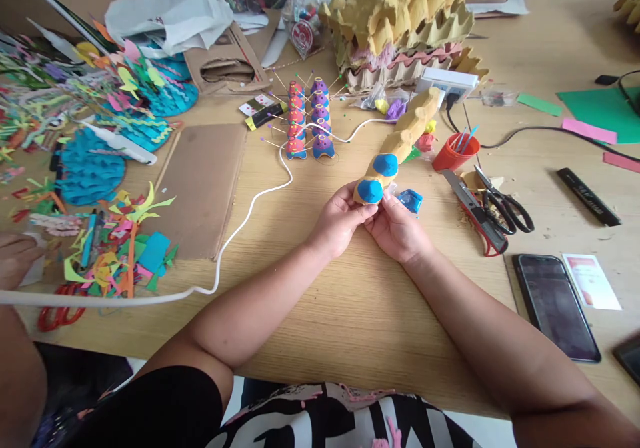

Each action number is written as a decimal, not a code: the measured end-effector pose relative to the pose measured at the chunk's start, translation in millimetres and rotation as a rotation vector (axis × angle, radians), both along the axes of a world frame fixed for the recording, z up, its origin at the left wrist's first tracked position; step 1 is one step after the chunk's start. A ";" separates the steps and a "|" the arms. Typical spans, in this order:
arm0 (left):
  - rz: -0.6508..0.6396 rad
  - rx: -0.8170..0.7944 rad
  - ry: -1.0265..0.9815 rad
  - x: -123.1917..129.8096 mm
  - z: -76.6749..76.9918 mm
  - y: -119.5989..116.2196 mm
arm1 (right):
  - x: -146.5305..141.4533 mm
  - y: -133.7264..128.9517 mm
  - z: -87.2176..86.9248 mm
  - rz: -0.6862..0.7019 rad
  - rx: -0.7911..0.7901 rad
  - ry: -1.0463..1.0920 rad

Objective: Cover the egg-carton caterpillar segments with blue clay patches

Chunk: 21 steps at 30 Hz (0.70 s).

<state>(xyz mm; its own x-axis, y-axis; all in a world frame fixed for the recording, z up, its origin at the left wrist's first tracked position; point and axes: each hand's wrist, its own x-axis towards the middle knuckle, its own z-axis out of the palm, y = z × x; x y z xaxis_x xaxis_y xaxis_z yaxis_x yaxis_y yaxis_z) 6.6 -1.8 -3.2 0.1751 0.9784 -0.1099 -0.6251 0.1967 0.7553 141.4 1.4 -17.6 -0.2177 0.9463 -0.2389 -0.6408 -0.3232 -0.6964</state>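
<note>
A long yellow egg carton strip [407, 130] points away from me, with blue clay covering its two nearest bumps. At its near end, my left hand [339, 221] grips the left edge between thumb and fingers. My right hand [400, 230] pinches the same end from the right, its fingers partly hidden under the strip. Just right of the strip lies an opened packet of blue clay [410, 201]. Beyond my left hand stand two finished-looking caterpillar figures, one red and blue [296, 118], the other purple and blue [321, 116], with pins sticking out.
Scissors [500, 205], a utility knife [477, 215] and an orange cup [456, 151] are at right, near a phone [555, 308]. A white cable [250, 208] crosses the left side by cardboard [200, 188] and paper scraps. Egg trays [400, 15] are stacked behind. Another person's hand [17, 255] shows at far left.
</note>
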 end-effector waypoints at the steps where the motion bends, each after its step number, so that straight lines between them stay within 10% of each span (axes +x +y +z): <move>1: 0.002 0.000 0.001 -0.1 -0.9 -0.1 | -0.1 -0.1 0.1 0.000 0.005 -0.010; 21: 0.035 -0.004 0.077 -2.9 0.7 -1.0 | 1.8 1.0 -2.7 0.031 -0.017 0.048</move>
<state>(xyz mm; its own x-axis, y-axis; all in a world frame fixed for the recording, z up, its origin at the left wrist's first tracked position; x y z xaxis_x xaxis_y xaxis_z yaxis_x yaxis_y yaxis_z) 3.7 -2.8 -2.5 0.1315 0.9834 -0.1252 -0.5721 0.1784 0.8005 143.2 2.4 -20.3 -0.2586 0.9349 -0.2432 -0.6626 -0.3549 -0.6595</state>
